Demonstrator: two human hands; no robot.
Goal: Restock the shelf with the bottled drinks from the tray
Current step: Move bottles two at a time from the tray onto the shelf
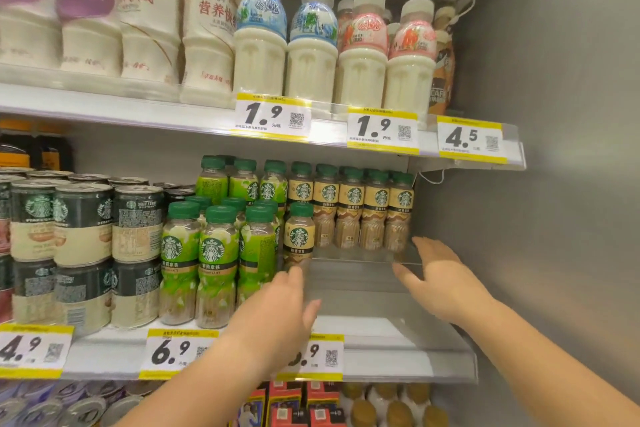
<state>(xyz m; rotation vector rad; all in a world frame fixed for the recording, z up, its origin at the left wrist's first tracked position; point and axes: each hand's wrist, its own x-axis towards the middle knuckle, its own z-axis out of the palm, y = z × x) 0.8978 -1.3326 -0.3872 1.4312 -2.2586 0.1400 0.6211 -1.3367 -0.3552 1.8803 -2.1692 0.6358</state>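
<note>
A person is reaching both bare arms into a shop's chilled drinks shelf (pixel 398 333), seen from a head-worn camera looking slightly down. The left hand (pixel 291 302) is stretching toward the base of a single tan-labelled coffee bottle (pixel 299 236) standing alone near the front, its fingers spread and holding nothing. The right hand (pixel 433 274) is hovering near the right end of the same shelf, fingers also loosely open and empty, just beside a clear plastic divider (pixel 363 258) that crosses the shelf. Behind that divider a row of tan-labelled coffee bottles (pixel 363 211) is standing upright and packed close together at the back, leaving a bare stretch of shelf in front, probably the gap meant to be filled. To the left, green-labelled coffee bottles (pixel 214 253) are lining up in neat columns reaching the shelf edge, beside stacked coffee cans (pixel 83 246). Yellow price tags (pixel 173 354) are hanging along the shelf lip. The tray of new bottles is not in view, so both hands seem to be readying the space, perhaps to pull stock forward.
</note>
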